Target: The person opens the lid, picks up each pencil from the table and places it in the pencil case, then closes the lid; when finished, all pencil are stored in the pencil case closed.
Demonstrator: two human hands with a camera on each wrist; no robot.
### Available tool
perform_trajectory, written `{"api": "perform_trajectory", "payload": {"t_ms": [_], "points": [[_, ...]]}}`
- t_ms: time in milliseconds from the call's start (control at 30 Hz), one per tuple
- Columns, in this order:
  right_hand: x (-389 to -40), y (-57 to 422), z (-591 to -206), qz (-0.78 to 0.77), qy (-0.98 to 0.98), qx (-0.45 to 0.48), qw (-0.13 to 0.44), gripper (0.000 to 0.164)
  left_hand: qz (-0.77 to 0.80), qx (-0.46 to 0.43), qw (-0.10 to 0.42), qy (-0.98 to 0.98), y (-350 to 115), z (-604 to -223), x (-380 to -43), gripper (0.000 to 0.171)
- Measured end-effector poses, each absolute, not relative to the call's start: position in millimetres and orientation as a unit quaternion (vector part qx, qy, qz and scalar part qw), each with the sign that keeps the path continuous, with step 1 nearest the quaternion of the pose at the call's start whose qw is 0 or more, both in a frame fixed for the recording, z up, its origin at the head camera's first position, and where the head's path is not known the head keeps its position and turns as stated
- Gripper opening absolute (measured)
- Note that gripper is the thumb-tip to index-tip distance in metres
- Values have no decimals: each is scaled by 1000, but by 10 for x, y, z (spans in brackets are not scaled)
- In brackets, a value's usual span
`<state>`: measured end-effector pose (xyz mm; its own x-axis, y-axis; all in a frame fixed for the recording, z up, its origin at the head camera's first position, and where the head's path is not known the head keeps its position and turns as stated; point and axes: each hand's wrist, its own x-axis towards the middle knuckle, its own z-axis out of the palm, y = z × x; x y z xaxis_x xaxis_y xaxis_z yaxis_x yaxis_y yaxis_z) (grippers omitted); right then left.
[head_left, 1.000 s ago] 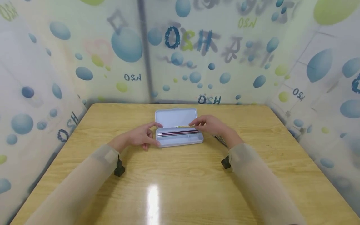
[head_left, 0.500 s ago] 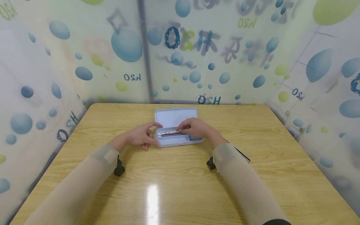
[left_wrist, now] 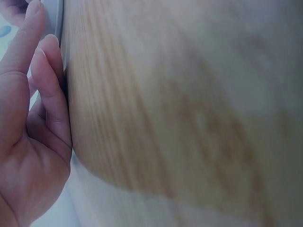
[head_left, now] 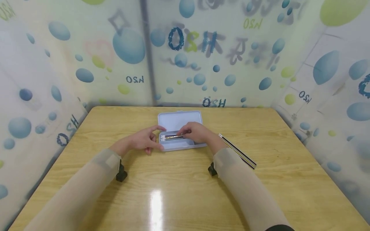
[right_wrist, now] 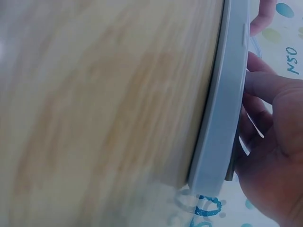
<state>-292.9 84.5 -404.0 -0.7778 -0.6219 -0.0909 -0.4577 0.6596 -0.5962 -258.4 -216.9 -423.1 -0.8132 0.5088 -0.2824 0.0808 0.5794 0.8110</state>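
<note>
A pale blue pencil case [head_left: 180,148] lies open, its lid [head_left: 180,120] tilted back. Several striped pencils [head_left: 167,138] fill its rear compartment. My left hand [head_left: 142,139] holds the left end of the case between thumb and index finger, the other fingers curled beside it. Reaching in from the right, my right hand [head_left: 197,132] pinches a pencil low over the others. In the right wrist view, its thumb and fingers dip behind the wall of the case, where a dark pencil end [right_wrist: 230,172] shows under the palm. The fingers partly hide the right part of the case.
Several black, white and gold striped pencils [head_left: 239,152] lie slanted on the wooden table [head_left: 185,186], just right of my right forearm. Each wrist carries a small black camera. Printed fabric walls [head_left: 130,48] close in the table's back and sides.
My right hand has moved left and down from the right end of the case, bringing a pencil into the rear compartment. My left hand stays put. More of the loose pencils shows.
</note>
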Motion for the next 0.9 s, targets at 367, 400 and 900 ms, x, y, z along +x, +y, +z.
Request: {"api": "perform_trajectory", "payload": {"t_ms": [367,400,900], "points": [[-2920,854,-4036,-283,902,-292,146,27,424,168,255,852,-2173,-4223,-2578,89],[-2914,876,-4021,-287,901,-289,148,27,422,169,256,853,-2174,-4225,-2582,89],[-2698,1814,-3800,-322,909,-239,113,30,417,174,254,855,-2168,-4234,-2592,92]]}}
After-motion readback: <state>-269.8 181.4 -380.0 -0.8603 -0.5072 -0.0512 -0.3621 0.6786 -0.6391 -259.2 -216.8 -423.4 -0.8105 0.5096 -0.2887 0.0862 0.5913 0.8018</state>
